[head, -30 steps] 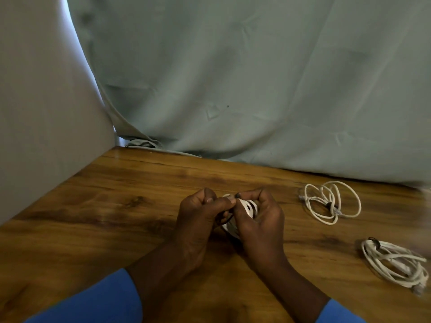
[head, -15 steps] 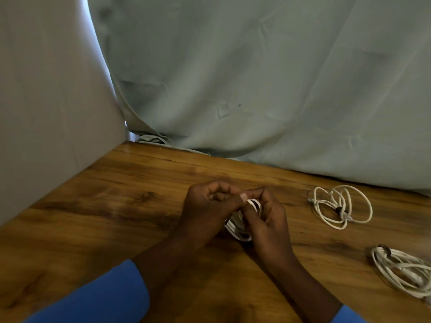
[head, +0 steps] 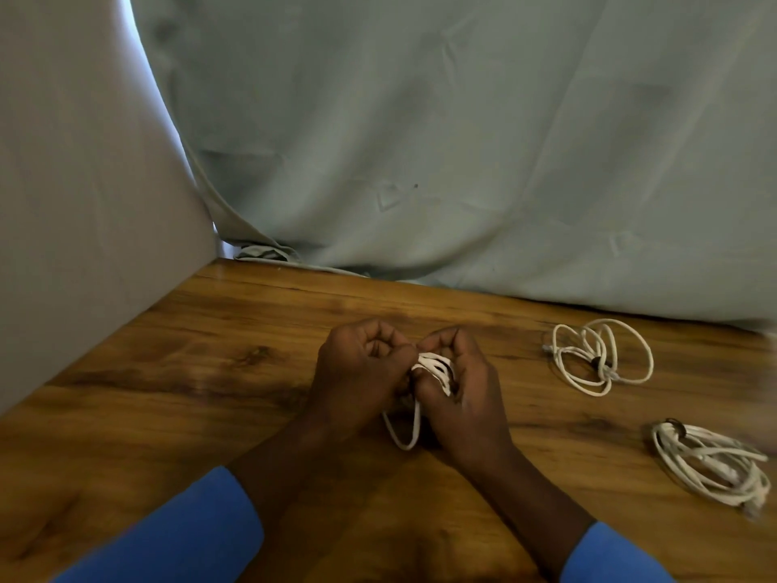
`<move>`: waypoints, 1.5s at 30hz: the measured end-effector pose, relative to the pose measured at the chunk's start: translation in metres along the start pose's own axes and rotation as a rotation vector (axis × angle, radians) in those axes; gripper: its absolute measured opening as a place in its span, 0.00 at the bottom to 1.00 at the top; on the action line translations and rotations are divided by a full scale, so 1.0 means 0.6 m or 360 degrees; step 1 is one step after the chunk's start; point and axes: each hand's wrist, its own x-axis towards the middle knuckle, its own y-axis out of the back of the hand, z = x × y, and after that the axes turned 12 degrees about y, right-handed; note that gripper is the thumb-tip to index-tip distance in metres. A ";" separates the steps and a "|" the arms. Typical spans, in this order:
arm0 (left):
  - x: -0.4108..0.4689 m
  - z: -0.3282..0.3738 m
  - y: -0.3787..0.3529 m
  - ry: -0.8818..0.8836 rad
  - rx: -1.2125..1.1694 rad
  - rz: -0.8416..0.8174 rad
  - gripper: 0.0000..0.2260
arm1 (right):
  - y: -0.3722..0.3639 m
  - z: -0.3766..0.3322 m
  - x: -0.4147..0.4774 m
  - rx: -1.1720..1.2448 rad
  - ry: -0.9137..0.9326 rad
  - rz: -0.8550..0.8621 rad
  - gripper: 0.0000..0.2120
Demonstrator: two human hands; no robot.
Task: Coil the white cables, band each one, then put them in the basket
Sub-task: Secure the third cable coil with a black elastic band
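Head camera showed both hands at lower centre of the frame, the left hand (head: 361, 372) and right hand (head: 462, 397) each clenched around a small bundle of white cable (head: 433, 366) over the table (head: 210, 372), one loop hanging below the fingers. Two more lay at right, the upper coil (head: 603, 359) and the lower coil (head: 710, 460), each seemingly wearing a dark band (head: 595, 363). I judged two cables done bar stowing and the third mid-banding; no basket was in view.

Wooden table (head: 210, 372), grey-green curtain (head: 462, 140) behind
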 end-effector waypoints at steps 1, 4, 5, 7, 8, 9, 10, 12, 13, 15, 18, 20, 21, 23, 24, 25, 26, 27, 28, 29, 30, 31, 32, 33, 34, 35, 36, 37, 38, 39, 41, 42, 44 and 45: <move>0.004 0.001 0.003 0.0024 -0.0082 -0.0042 0.02 | 0.000 0.000 0.001 0.0007 0.0004 -0.0020 0.16; 0.007 0.005 0.011 0.0069 -0.0272 -0.0179 0.02 | 0.001 -0.004 0.001 0.0003 0.0014 -0.0108 0.17; 0.007 0.007 0.014 0.0060 -0.0292 -0.0211 0.03 | 0.002 -0.004 0.002 -0.0021 0.0001 -0.0119 0.15; 0.009 0.009 0.019 0.0037 -0.0315 -0.0254 0.03 | 0.005 -0.002 0.003 -0.0080 -0.0010 -0.0112 0.10; 0.012 0.009 0.022 0.0030 -0.0334 -0.0277 0.03 | 0.006 -0.002 0.004 -0.0080 -0.0007 -0.0111 0.09; 0.014 0.009 0.025 0.0034 -0.0352 -0.0307 0.04 | 0.008 -0.003 0.004 -0.0055 -0.0008 -0.0105 0.09; 0.015 0.010 0.027 0.0045 -0.0361 -0.0341 0.05 | 0.008 -0.005 0.005 -0.0006 -0.0017 -0.0085 0.10; 0.015 0.012 0.029 0.0054 -0.0354 -0.0404 0.07 | 0.009 -0.009 0.006 0.0099 -0.0039 -0.0007 0.10; 0.014 0.013 0.029 0.0031 -0.0327 -0.0416 0.06 | 0.009 -0.009 0.006 0.0132 -0.0044 0.0033 0.09; 0.015 0.013 0.028 -0.0039 -0.0244 -0.0386 0.04 | 0.008 -0.010 0.008 0.0186 -0.0050 0.0085 0.07; 0.021 0.010 0.030 -0.0098 -0.0154 -0.0380 0.04 | 0.005 -0.008 0.010 0.0258 -0.0078 0.0102 0.08; 0.024 0.007 0.031 -0.0137 -0.0085 -0.0403 0.05 | 0.005 -0.007 0.011 0.0268 -0.0087 0.0099 0.08; 0.024 0.005 0.030 -0.0176 -0.0049 -0.0405 0.06 | 0.005 -0.005 0.011 0.0272 -0.0095 0.0100 0.07; 0.023 0.004 0.029 -0.0339 0.0091 -0.0342 0.06 | 0.007 0.000 0.011 0.0266 -0.0123 0.0095 0.05; 0.023 0.004 0.028 -0.0438 0.0190 -0.0282 0.05 | 0.009 0.002 0.011 0.0256 -0.0139 0.0088 0.04; 0.022 0.005 0.028 -0.0515 0.0262 -0.0235 0.05 | 0.009 0.002 0.012 0.0259 -0.0155 0.0081 0.05; 0.022 0.006 0.028 -0.0562 0.0287 -0.0213 0.04 | 0.009 0.002 0.012 0.0274 -0.0166 0.0076 0.05; 0.023 0.005 0.028 -0.0582 0.0262 -0.0217 0.04 | 0.008 -0.001 0.014 0.0296 -0.0173 0.0070 0.06; 0.024 0.004 0.028 -0.0584 0.0212 -0.0221 0.04 | 0.008 -0.003 0.015 0.0316 -0.0179 0.0061 0.07; 0.026 0.002 0.028 -0.0575 0.0146 -0.0207 0.04 | 0.007 -0.004 0.017 0.0331 -0.0190 0.0050 0.07; 0.029 0.002 0.028 -0.0561 0.0065 -0.0181 0.04 | 0.008 -0.006 0.019 0.0342 -0.0202 0.0037 0.07; 0.032 0.004 0.029 -0.0544 -0.0019 -0.0144 0.05 | 0.008 -0.006 0.020 0.0351 -0.0212 0.0023 0.07; 0.035 0.007 0.032 -0.0525 -0.0101 -0.0096 0.06 | 0.009 -0.005 0.021 0.0357 -0.0220 0.0003 0.07; 0.038 0.011 0.034 -0.0504 -0.0177 -0.0046 0.06 | 0.009 -0.005 0.021 0.0354 -0.0227 -0.0020 0.06; 0.040 0.016 0.038 -0.0488 -0.0238 0.0004 0.06 | 0.009 -0.006 0.021 0.0355 -0.0238 -0.0035 0.05; 0.042 0.020 0.041 -0.0487 -0.0276 0.0054 0.07 | 0.007 -0.007 0.021 0.0368 -0.0253 -0.0037 0.04; 0.043 0.023 0.043 -0.0495 -0.0297 0.0092 0.07 | 0.004 -0.009 0.022 0.0388 -0.0271 -0.0025 0.04; 0.044 0.024 0.044 -0.0501 -0.0309 0.0114 0.07 | 0.001 -0.010 0.022 0.0404 -0.0297 -0.0014 0.03; 0.043 0.024 0.045 -0.0503 -0.0319 0.0121 0.07 | -0.002 -0.011 0.022 0.0409 -0.0322 -0.0005 0.02; 0.043 0.024 0.045 -0.0507 -0.0327 0.0115 0.07 | -0.006 -0.013 0.023 0.0413 -0.0361 0.0012 0.02; 0.042 0.024 0.044 -0.0530 -0.0323 0.0097 0.07 | -0.007 -0.012 0.024 0.0476 -0.0502 0.0086 0.05; 0.041 0.024 0.043 -0.0540 -0.0314 0.0098 0.07 | -0.005 -0.012 0.026 0.0529 -0.0592 0.0130 0.07; 0.039 0.025 0.039 -0.0548 -0.0323 0.0094 0.07 | 0.000 -0.014 0.028 0.0559 -0.0697 0.0153 0.07; 0.038 0.026 0.037 -0.0549 -0.0348 0.0087 0.07 | 0.003 -0.015 0.028 0.0522 -0.0704 0.0120 0.06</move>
